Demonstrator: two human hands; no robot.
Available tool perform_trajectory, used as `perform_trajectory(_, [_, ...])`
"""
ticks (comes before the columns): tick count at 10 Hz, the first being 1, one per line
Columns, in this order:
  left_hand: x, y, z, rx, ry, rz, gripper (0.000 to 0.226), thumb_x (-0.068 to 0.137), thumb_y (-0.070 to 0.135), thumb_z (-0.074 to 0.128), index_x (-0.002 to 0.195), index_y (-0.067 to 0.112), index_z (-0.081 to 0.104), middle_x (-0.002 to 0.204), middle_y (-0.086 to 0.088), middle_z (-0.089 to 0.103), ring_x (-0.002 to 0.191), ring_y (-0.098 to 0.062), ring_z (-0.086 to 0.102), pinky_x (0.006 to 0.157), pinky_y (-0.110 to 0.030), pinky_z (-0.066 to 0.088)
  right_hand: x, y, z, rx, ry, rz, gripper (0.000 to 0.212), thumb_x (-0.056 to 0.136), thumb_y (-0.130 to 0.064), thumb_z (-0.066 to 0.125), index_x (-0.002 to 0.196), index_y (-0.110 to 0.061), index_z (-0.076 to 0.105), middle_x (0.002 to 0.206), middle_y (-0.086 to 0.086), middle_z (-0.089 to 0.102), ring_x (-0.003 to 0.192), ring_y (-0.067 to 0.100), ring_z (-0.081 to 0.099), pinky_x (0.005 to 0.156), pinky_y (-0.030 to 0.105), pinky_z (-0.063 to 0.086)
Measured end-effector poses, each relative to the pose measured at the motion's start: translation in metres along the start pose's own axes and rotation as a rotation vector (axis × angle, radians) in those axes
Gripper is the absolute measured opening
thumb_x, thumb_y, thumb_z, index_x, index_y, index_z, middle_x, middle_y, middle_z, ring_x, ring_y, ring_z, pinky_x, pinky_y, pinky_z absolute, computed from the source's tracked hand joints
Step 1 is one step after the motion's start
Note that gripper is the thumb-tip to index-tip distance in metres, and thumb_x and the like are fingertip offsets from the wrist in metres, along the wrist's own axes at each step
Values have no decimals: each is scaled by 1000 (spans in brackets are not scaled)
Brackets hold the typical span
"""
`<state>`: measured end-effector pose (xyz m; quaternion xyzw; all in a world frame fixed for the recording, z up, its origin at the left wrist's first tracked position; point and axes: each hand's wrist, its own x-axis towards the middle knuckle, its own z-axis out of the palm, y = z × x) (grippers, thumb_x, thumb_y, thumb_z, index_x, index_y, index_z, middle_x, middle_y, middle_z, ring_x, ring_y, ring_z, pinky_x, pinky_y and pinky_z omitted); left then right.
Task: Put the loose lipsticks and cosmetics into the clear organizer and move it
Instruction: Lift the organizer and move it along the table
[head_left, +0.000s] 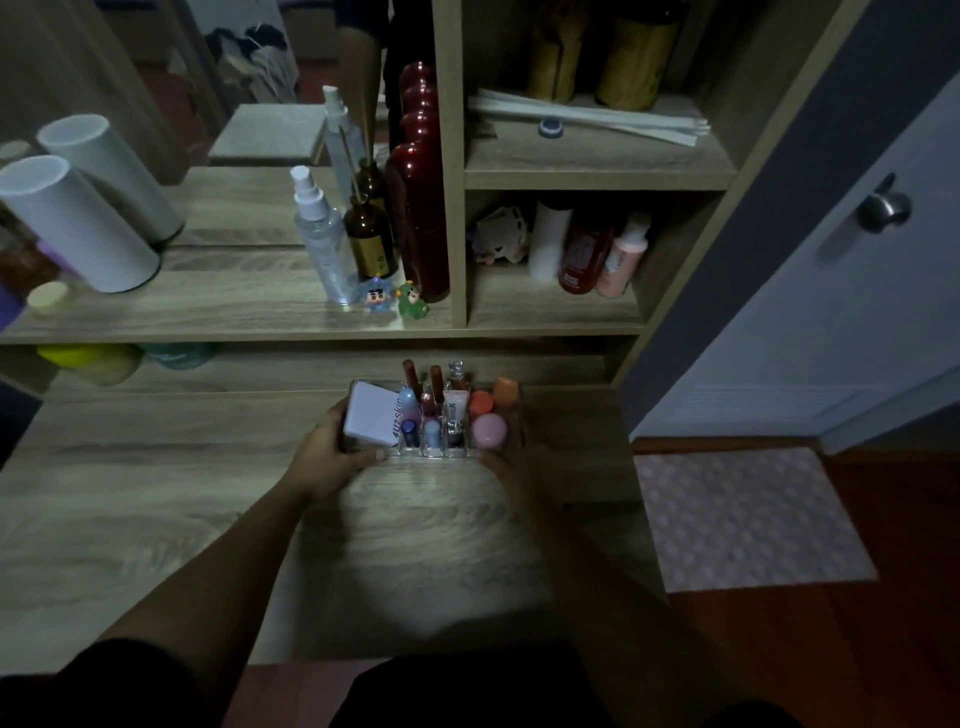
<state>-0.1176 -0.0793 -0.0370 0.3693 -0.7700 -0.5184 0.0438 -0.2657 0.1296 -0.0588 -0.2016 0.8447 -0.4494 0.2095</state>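
Note:
The clear organizer (511, 415) stands on the wooden desk (156, 493) near its back edge, under the shelf. It holds a white compact box (371, 422), several lipsticks and gloss tubes (431, 410), and round pink (489, 430) and orange (482, 402) pots. My left hand (324, 457) grips the organizer's left end, thumb along its front. On the right end rests my right hand (511, 465), dim and partly in shadow, fingers wrapped on the side.
A shelf (234, 322) above the desk carries a spray bottle (322, 244), a brown diffuser (370, 244), a dark red bottle (421, 218), two small figurines (395, 299) and white cylinders (78, 223). Cubbies at right hold bottles. A door (857, 286) and a patterned mat (748, 519) lie right.

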Motion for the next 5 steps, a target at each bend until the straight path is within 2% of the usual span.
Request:
perform_trajectory(1, [-3,5,0,19,-7,-12,87,69,3,79,140,20,31,123,-6,58,107,-22,58,82,-28,49,0,-1,-1,-15,-22,-34,71,77,-20,75,136,-10,38,129,14,58,116,29,55,94,25,32])
perform_trajectory(2, [-10,17,1,25,22,-69,108,68,5,81,148,13,8,138,-17,50,123,-34,52,100,-47,46,1,-6,-3,2,-67,-41,83,75,-19,76,142,-12,28,134,13,52,121,28,51,99,32,38])
perform_trajectory(3, [-16,23,2,104,69,-88,115,69,8,81,148,9,-3,148,-21,36,132,-37,40,109,-53,37,-2,-14,-9,68,-37,-101,80,72,-13,77,139,-8,33,132,15,51,120,27,50,98,33,42])
perform_trajectory(4, [-19,33,0,246,61,-85,111,71,17,80,148,8,0,155,-20,22,141,-38,23,115,-55,27,-4,-15,-13,28,59,-237,75,72,-16,77,136,-11,39,128,12,54,114,21,53,94,36,47])
perform_trajectory(5, [-18,36,3,306,52,-56,104,75,20,78,148,8,5,156,-19,20,142,-37,21,114,-51,26,0,-12,-15,-81,18,-233,74,74,-25,75,137,-16,37,129,9,54,115,22,52,94,42,48])
